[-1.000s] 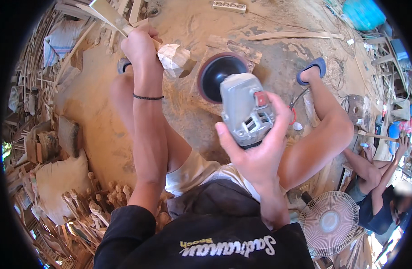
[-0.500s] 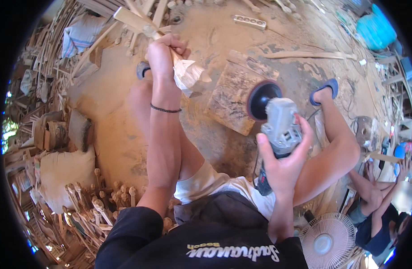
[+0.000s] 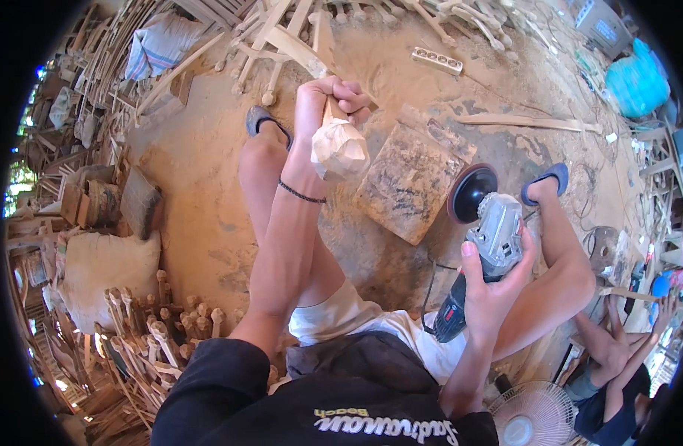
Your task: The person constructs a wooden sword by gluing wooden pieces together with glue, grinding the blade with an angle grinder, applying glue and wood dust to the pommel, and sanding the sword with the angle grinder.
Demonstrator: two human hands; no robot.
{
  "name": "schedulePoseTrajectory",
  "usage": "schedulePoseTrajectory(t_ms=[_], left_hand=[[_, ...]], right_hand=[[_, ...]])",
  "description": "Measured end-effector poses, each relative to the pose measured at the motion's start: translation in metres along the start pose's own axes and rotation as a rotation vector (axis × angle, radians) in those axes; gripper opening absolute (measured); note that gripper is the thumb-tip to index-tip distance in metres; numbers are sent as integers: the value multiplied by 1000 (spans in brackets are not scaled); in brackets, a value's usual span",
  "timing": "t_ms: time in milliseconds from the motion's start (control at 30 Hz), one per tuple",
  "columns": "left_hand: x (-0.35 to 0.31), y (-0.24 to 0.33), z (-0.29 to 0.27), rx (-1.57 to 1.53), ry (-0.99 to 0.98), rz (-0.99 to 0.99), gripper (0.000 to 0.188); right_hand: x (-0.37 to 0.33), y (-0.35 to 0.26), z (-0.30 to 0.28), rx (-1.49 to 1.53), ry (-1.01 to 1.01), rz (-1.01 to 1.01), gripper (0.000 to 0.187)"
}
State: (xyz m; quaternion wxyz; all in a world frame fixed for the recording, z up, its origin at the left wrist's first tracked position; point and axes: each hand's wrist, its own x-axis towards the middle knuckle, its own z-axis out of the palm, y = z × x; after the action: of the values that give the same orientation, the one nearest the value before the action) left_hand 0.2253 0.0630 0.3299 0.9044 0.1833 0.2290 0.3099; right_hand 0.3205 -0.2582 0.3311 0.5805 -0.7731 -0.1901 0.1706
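My left hand (image 3: 328, 102) is closed around the shaft of a carved wooden leg (image 3: 340, 151), held up at the far left of my lap. Its pale, roughly faceted knob points back toward me, and the flat squared end sticks out beyond my fist. In my right hand (image 3: 491, 297), above my right thigh, is a grey and black angle grinder (image 3: 500, 232). A round dark disc (image 3: 474, 195) on its head faces far left; I cannot tell whether it spins. Wood and disc are apart. Between them on the ground lies a worn wooden board (image 3: 408, 186).
Many carved knobbed sticks (image 3: 159, 338) stand at lower left, with more at the far side. A power strip (image 3: 437, 61) and a long wooden slat (image 3: 531, 121) lie beyond the board. A fan (image 3: 531, 416) and another person (image 3: 616, 357) are at lower right.
My left hand has moved right and a little nearer, turning the knob more toward me. The grinder has shifted slightly right. The whole view has shifted a little too.
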Motion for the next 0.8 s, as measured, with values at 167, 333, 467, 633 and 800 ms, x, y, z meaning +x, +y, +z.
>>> schedulePoseTrajectory(t_ms=[167,333,467,633,800], left_hand=[[2,-3,-3,-69,135,-162,21],[6,-5,-7,1,295,-133,16],[6,-1,-11,-86,313,-99,15],[-9,7,-31,-232,163,-109,13],[-27,22,-39,-347,97,-142,12]], right_hand=[[0,-1,-4,-141,22,-102,79],[2,2,-8,-35,39,-2,79],[8,5,-7,-296,82,-194,78],[5,-7,0,-25,55,41,74],[3,-13,-1,-177,31,2,73]])
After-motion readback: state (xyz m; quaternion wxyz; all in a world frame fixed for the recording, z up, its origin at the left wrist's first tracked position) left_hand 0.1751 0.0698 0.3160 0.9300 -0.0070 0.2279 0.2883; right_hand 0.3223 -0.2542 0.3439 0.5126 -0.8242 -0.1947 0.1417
